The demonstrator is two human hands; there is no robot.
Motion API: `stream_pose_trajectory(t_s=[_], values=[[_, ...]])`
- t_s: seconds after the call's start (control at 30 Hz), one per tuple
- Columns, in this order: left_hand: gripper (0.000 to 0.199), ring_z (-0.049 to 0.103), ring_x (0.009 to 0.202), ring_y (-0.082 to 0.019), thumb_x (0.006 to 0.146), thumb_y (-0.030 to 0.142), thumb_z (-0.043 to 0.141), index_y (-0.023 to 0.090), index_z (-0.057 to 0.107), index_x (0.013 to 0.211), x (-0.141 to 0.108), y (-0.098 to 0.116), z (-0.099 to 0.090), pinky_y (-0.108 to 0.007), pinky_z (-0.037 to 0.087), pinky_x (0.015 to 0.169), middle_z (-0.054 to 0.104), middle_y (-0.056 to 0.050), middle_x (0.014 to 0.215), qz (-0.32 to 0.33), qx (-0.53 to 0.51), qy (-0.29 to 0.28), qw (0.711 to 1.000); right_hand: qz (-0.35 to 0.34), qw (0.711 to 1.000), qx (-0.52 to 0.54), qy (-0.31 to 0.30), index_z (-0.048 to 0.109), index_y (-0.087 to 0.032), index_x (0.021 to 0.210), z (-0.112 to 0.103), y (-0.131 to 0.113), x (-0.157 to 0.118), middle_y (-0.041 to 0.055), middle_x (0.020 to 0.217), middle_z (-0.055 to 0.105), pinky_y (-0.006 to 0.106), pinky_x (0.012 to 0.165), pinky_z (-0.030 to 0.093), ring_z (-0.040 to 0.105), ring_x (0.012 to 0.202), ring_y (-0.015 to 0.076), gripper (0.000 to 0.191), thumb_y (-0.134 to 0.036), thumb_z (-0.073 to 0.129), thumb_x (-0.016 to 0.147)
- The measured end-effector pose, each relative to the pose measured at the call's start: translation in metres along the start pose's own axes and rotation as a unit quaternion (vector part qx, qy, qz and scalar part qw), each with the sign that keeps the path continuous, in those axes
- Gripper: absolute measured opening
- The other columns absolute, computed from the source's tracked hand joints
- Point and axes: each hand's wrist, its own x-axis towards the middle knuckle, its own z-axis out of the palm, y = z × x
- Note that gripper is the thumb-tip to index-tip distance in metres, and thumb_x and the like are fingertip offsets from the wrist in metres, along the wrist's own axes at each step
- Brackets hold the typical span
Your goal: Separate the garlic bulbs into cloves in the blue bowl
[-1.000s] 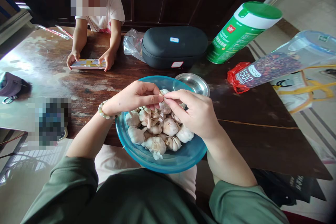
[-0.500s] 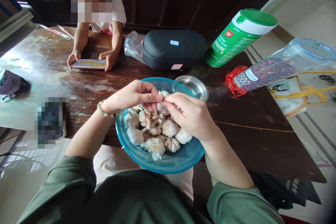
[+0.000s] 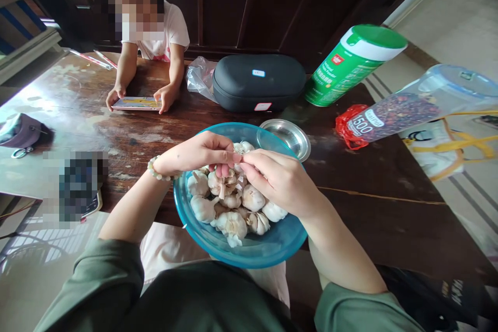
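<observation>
A blue translucent bowl (image 3: 249,257) holds several garlic bulbs (image 3: 232,224), some with loose papery skin. Over its far half, my left hand (image 3: 204,153), with a bead bracelet at the wrist, is closed in a pinch. My right hand (image 3: 278,179) comes in from the other side, also pinched, and its fingertips meet those of my left hand. Whatever lies between the fingertips is too small and hidden to make out. Just behind the bowl's right side stands a shallow metal dish (image 3: 301,140), partly seen through the bowl's rim.
Across the wooden table (image 3: 369,223), a person's hands (image 3: 167,97) hold a phone (image 3: 136,104). A black case (image 3: 259,83), a green canister (image 3: 350,65), a clear container (image 3: 412,106) and a red bag (image 3: 352,127) stand behind. Keys (image 3: 21,152) lie far left.
The whole view has shifted, so things sit slightly lower in the picture. Both my hands stay pinched together over the bowl, with only slight finger movement.
</observation>
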Motion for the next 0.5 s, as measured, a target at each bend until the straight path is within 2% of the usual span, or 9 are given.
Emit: stream_pose_trajectory(t_s=[0.27, 0.5], values=[[0.034, 0.06, 0.058, -0.01, 0.078, 0.044, 0.067, 0.011, 0.064, 0.072, -0.0004, 0.004, 0.003, -0.019, 0.045, 0.054, 0.065, -0.001, 0.061, -0.014, 0.003, 0.022, 1.0, -0.017, 0.999, -0.029, -0.022, 0.057, -0.018, 0.083, 0.0001, 0.0002, 0.001, 0.0026, 0.072, 0.062, 0.027, 0.06, 0.048, 0.058, 0.065, 0.0138, 0.017, -0.012, 0.044, 0.093], [0.033, 0.062, 0.062, -0.011, 0.077, 0.042, 0.069, 0.01, 0.066, 0.078, 0.002, 0.0021, 0.0035, -0.021, 0.05, 0.059, 0.068, -0.004, 0.068, -0.026, -0.01, 0.014, 1.0, -0.001, 1.0, -0.019, -0.024, 0.056, -0.016, 0.079, -0.0012, 0.0001, 0.0014, 0.0029, 0.069, 0.06, 0.027, 0.061, 0.047, 0.058, 0.064, 0.0139, 0.02, -0.011, 0.043, 0.093]])
